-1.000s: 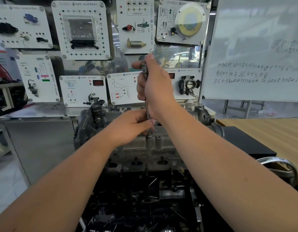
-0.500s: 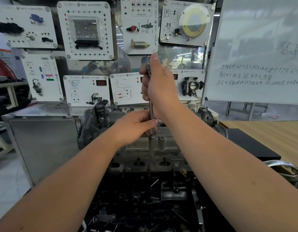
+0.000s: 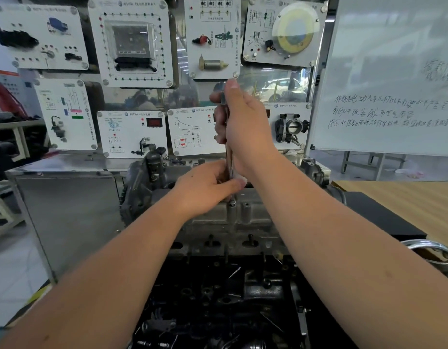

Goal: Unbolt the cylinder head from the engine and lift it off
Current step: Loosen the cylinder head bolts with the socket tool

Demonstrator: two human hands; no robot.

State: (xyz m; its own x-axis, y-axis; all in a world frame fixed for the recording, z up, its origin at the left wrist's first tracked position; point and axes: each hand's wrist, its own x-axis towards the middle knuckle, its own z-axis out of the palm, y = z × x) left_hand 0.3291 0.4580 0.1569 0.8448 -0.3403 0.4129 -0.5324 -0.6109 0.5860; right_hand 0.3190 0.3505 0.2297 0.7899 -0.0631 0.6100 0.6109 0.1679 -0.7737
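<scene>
The grey cylinder head (image 3: 245, 222) lies across the top of the dark engine block (image 3: 218, 298) in the middle of the view. A long metal wrench (image 3: 229, 162) stands upright on a bolt (image 3: 232, 204) at the head's top edge. My right hand (image 3: 245, 129) grips the upper part of the wrench, thumb near its top end. My left hand (image 3: 208, 190) holds the lower shaft just above the bolt, fingers curled round it. The tool's lower tip is partly hidden by my left hand.
Behind the engine stands a steel cabinet (image 3: 66, 210) with white training panels (image 3: 132, 44) and a throttle body (image 3: 291, 127). A whiteboard (image 3: 394, 84) is at right, above a wooden table (image 3: 406, 205). A chrome handle (image 3: 429, 250) juts in at the right edge.
Both hands keep their hold on the upright wrench; my right hand has twisted slightly on it. The camera has shifted a little, so the scene sits slightly further right.
</scene>
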